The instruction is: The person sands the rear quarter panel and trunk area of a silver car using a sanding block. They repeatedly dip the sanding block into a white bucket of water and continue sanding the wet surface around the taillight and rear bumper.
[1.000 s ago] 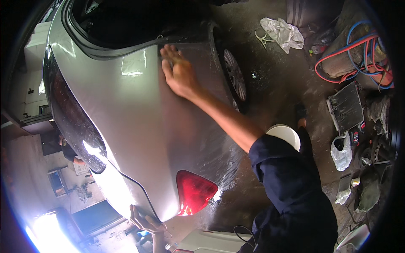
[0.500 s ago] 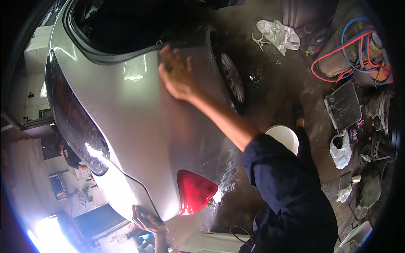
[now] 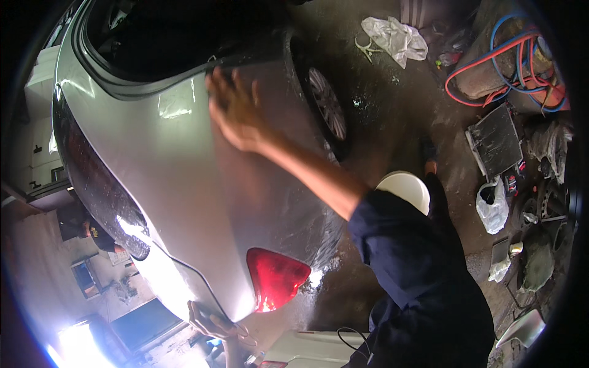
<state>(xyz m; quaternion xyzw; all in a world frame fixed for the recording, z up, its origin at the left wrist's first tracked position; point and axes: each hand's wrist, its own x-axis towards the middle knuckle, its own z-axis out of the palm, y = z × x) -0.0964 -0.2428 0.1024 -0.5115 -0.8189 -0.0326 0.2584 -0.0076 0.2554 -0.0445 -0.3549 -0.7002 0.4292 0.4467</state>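
The right hand [image 3: 236, 113] is lying open and flat on the silver car [image 3: 184, 178], gripping nothing; the left hand [image 3: 211, 322] is curling its fingers around the car's lower edge beside the red tail light [image 3: 276, 276].
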